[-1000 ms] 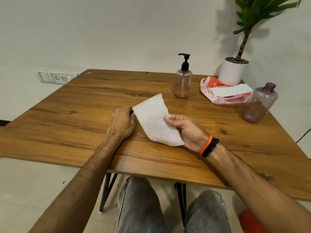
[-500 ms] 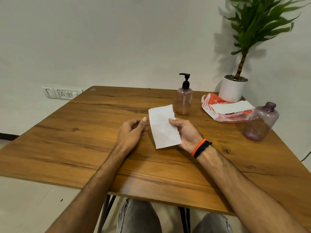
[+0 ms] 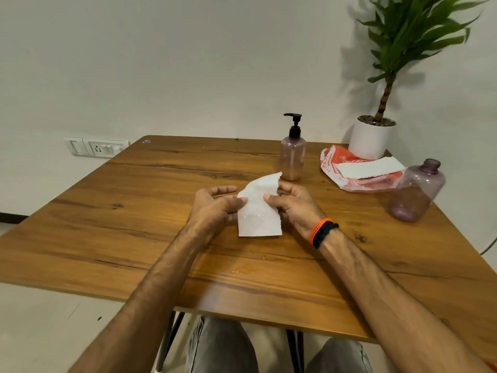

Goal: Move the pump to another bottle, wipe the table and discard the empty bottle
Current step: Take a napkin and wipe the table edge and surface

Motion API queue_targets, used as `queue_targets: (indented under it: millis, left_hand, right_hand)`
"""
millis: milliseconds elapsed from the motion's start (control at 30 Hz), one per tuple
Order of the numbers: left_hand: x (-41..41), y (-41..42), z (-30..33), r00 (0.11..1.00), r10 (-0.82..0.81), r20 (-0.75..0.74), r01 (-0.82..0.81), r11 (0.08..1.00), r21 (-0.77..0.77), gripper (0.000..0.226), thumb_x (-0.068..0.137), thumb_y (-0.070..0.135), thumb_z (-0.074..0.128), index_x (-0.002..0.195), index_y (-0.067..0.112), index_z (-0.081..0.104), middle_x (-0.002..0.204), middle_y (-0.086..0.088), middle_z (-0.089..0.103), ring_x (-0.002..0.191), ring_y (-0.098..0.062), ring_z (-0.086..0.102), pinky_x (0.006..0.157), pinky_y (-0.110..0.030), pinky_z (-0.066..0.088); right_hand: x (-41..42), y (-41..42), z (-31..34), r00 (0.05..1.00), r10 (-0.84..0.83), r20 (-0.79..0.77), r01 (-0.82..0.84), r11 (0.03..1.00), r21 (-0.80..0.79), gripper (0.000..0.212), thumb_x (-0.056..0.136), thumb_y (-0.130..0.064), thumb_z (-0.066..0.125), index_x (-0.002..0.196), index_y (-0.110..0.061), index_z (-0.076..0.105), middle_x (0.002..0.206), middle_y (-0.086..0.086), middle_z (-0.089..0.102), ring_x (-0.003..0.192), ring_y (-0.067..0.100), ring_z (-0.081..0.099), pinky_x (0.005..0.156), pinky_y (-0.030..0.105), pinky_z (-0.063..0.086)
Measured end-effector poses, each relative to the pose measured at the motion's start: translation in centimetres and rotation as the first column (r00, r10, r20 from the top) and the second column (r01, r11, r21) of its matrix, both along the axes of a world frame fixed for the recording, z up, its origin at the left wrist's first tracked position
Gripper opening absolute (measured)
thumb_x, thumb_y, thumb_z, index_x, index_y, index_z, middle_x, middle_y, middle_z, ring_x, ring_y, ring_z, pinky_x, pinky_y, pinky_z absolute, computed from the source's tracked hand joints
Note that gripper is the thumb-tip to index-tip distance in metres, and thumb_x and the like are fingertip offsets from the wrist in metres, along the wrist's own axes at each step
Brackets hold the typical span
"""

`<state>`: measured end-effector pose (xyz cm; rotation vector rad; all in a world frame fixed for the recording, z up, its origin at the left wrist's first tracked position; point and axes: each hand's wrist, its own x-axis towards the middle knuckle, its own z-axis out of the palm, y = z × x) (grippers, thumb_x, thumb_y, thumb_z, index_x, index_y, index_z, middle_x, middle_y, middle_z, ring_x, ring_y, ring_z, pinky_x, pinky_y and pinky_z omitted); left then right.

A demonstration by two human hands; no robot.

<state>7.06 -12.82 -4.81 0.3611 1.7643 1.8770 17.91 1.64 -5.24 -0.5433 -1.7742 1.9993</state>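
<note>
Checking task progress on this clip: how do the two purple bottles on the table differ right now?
The bottle by the tissue carries the black pump; the bottle at the right edge has a bare open neck. The pump bottle stands upright, while the other appears to lean, though the wide lens may add to that. The capless one looks rounder and wider. Both are translucent purple plastic on the wooden table.

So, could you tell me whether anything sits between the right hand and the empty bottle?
Nothing visible does. The empty bottle stands capless near the table's right edge, with bare wood between it and the right hand. That hand is busy, though: with the left hand it holds a tissue.
</note>
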Motion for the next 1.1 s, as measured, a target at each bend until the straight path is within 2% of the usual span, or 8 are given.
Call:
queue_targets:
  millis: [200,333,433,633,767,867,967,1100]
  left_hand:
    - [0.0,0.1,0.3,1.000,0.003,0.012,-0.004,0.996,0.084,0.047,0.074,-0.002,0.078,0.116,0.010,0.062,0.095,-0.006,0.076,0.085,-0.019,0.075,0.055,-0.028,0.058]
    - [0.0,0.0,0.2,1.000,-0.010,-0.003,0.011,0.996,0.085,0.023,0.080,-0.010,0.066,0.086,0.011,0.073,0.094,-0.009,0.075,0.086,-0.022,0.074,0.055,-0.027,0.057]
    - [0.1,0.2,0.0,1.000,0.016,-0.006,-0.015,0.998,0.065,0.033,0.082,-0.010,0.051,0.071,0.011,0.074,0.088,-0.009,0.075,0.089,-0.023,0.071,0.056,-0.029,0.058]
    - [-0.2,0.4,0.0,0.998,-0.030,0.059,0.028,0.999,0.040,0.019,0.087,0.005,0.062,0.105,0.008,0.066,0.106,-0.014,0.071,0.073,-0.013,0.070,0.060,-0.028,0.057]
    - [0.0,0.6,-0.4,1.000,-0.021,0.021,0.021,0.999,-0.033,0.049,0.073,0.000,0.079,0.117,0.010,0.061,0.112,-0.017,0.068,0.100,-0.028,0.070,0.077,-0.041,0.061]
    - [0.2,0.6,-0.4,1.000,0.010,0.011,-0.010,1.000,-0.010,0.059,0.072,-0.002,0.080,0.124,0.011,0.055,0.110,-0.016,0.071,0.101,-0.030,0.070,0.084,-0.049,0.059]
    - [0.3,0.7,-0.2,1.000,0.018,0.000,-0.018,1.000,-0.015,0.060,0.074,-0.001,0.079,0.127,0.013,0.052,0.108,-0.013,0.072,0.098,-0.028,0.071,0.079,-0.046,0.061]
    - [0.6,0.7,0.3,0.999,0.005,-0.042,-0.005,1.000,-0.003,0.059,0.076,0.001,0.078,0.128,0.012,0.053,0.102,-0.010,0.073,0.088,-0.020,0.073,0.059,-0.029,0.060]
  right_hand:
    - [0.1,0.8,0.1,1.000,-0.007,-0.017,0.009,0.993,0.116,0.025,0.083,-0.002,0.071,0.103,-0.017,0.070,0.110,0.004,0.072,0.095,0.013,0.070,0.070,0.024,0.058]
    - [0.2,1.0,0.3,0.997,0.042,-0.062,-0.028,0.979,0.203,0.020,0.084,0.005,0.067,0.089,-0.012,0.076,0.090,-0.005,0.075,0.081,0.003,0.069,0.062,0.016,0.052]
    - [0.2,1.3,0.2,0.997,0.062,-0.035,-0.050,0.957,0.285,0.032,0.088,0.009,0.058,0.079,-0.013,0.078,0.099,0.003,0.075,0.100,0.018,0.066,0.070,0.020,0.053]
    - [0.9,1.3,0.2,0.990,0.124,-0.068,-0.091,0.928,0.362,0.034,0.071,-0.010,0.047,0.086,-0.011,0.078,0.111,0.006,0.070,0.096,0.012,0.058,0.063,0.009,0.044]
    - [1.0,1.5,-0.2,0.977,0.189,-0.098,-0.152,0.941,0.301,0.034,0.075,-0.019,0.048,0.090,-0.014,0.078,0.115,0.010,0.069,0.090,0.003,0.062,0.067,0.011,0.044]
    - [0.9,1.8,-0.5,0.983,0.172,-0.068,-0.149,0.955,0.257,0.028,0.085,-0.033,0.062,0.108,-0.022,0.075,0.119,0.002,0.071,0.111,0.018,0.062,0.085,0.024,0.049]
    - [0.6,1.8,-0.4,0.996,0.089,0.017,-0.090,0.957,0.276,0.060,0.068,-0.042,0.079,0.124,-0.025,0.065,0.119,0.001,0.066,0.119,0.019,0.057,0.097,0.032,0.049]
    - [0.3,1.6,-0.1,0.991,0.110,0.072,-0.121,0.979,0.164,0.073,0.058,-0.023,0.086,0.126,-0.011,0.060,0.111,0.013,0.072,0.098,0.022,0.071,0.077,0.030,0.059]
